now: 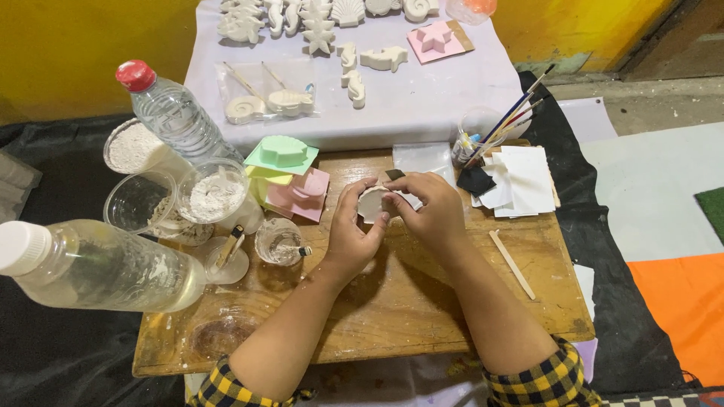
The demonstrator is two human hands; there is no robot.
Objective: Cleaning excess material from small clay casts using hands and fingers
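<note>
A wooden table (422,301) fills the view, dusted white along its left side, with a white cloth (422,98) behind it carrying rows of white plaster casts (385,58) shaped like shells, starfish and seahorses. On the left lie and stand two clear bottles (98,264), plastic cups of white powder (215,194), and a stack of pastel moulds (290,177). On the right sit white cards (528,181), a cup of brushes (475,136) and a wooden stick (513,264). At the table's centre, both hands are raised together around a small white cast (372,203). The left hand (351,234) cups it from below and the side, fingers curled. The right hand (430,211) pinches a small dark sanding scrap (394,175) against the cast's top edge. Doing this well probably means light strokes, firm support underneath, and turning the brittle piece often.
</note>
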